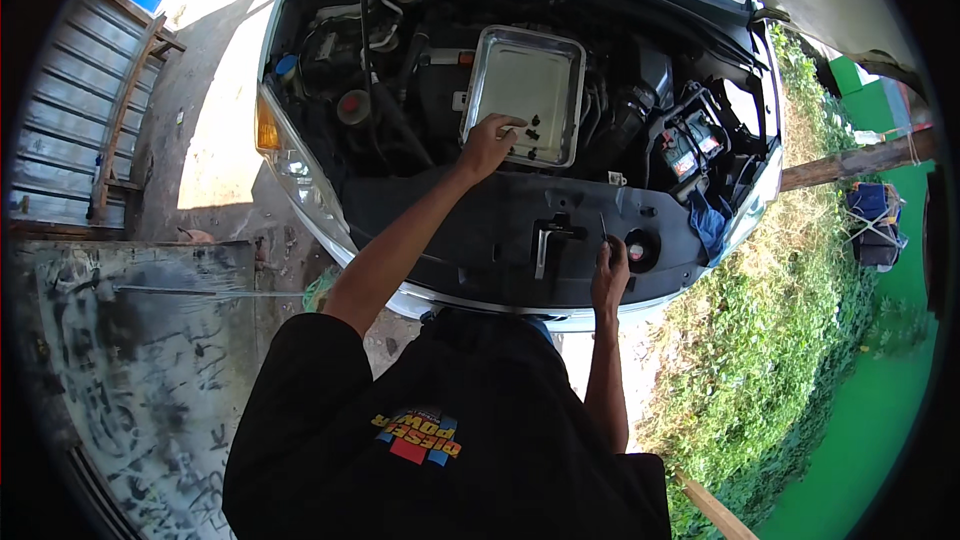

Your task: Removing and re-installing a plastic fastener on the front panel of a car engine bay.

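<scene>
A rectangular metal tray [527, 65] rests on top of the car engine. Several small black pieces, perhaps clips [533, 135], lie near its front edge. Over the tray's near left corner is my left hand [485, 148], with a finger stretched toward these pieces and a gap between finger and thumb. My right hand [610, 278] is closed around a slim dark tool [603, 225], pointing away from me, above the black front cover [440, 230]. Its handle is mostly hidden in my fingers, so its exact kind is unclear. Left of that hand, an L-shaped metal piece [542, 252] lies on the cover.
Around the tray is the open engine bay, with a battery [690, 147] at right and a blue cloth [708, 228] at the right front corner. A prop rod [364, 15] stands left of the tray. A marked metal panel [150, 370] is at far left; grass [760, 340] grows at right.
</scene>
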The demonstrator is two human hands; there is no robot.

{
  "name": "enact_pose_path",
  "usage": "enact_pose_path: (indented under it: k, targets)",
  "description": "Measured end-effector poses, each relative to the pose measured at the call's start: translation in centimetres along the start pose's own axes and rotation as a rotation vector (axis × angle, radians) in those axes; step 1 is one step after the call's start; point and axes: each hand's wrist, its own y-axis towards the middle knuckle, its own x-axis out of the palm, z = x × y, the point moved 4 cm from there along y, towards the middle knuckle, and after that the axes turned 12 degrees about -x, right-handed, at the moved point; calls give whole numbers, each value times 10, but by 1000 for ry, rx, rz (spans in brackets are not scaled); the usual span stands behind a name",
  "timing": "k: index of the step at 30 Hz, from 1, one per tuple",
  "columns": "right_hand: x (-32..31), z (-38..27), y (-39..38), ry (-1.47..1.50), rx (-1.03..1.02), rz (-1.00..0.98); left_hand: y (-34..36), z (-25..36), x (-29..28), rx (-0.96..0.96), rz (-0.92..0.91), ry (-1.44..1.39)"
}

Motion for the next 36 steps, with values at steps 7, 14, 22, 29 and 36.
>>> enact_pose_path:
  k: [7, 14, 22, 29, 36]
  targets:
    - [97, -105, -35, -132, 96, -390, -111, -27, -96, -88, 152, 56]
    - [162, -96, -19, -225, -131, -441, -111, -43, -70, 220, 157, 404]
    - [175, -98, -35, -259, -50, -224, -112, -44, -67, 302, 165, 495]
    - [179, -100, -38, -82, 136, -177, -106, -45, -61, 318, 109, 562]
    - [181, -102, -29, -61, 144, -151, -97, -44, -60, 310, 89, 578]
